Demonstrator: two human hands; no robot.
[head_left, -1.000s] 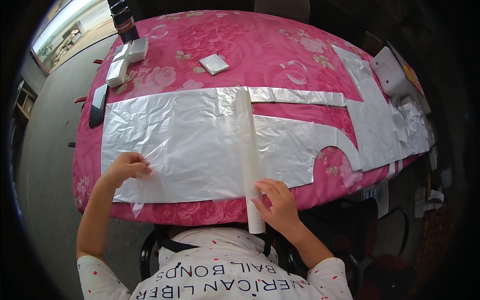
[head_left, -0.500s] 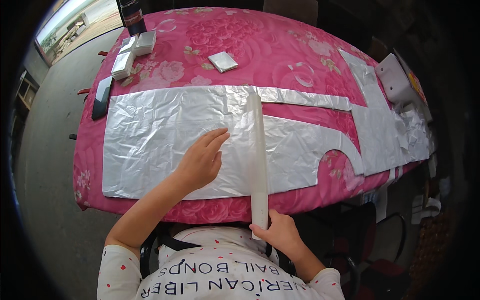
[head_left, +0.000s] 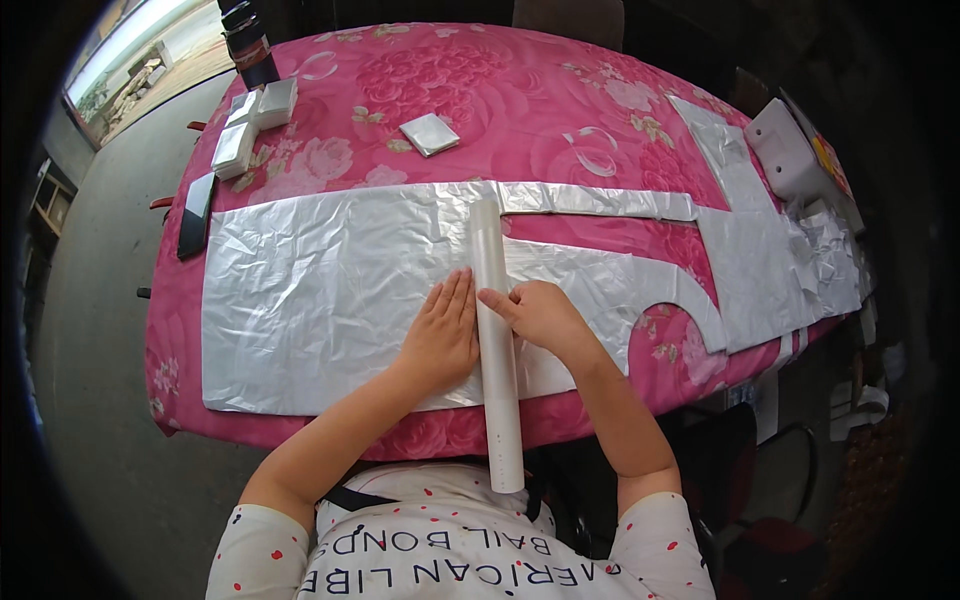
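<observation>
The silver sheet (head_left: pixel 300 310) already lay flat under the left hand (head_left: pixel 440 345), fingers open. The plastic roll (head_left: pixel 499 400) wasn't off yet; the right hand's (head_left: pixel 545 318) fingers touched it, gripping I couldn't tell.

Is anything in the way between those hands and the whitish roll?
Nothing visible is. The right hand already has its thumb on the roll, and the left hand lies flat on the silvery sheet right along the roll's left side, though whether it touches the roll is hard to tell.
</observation>
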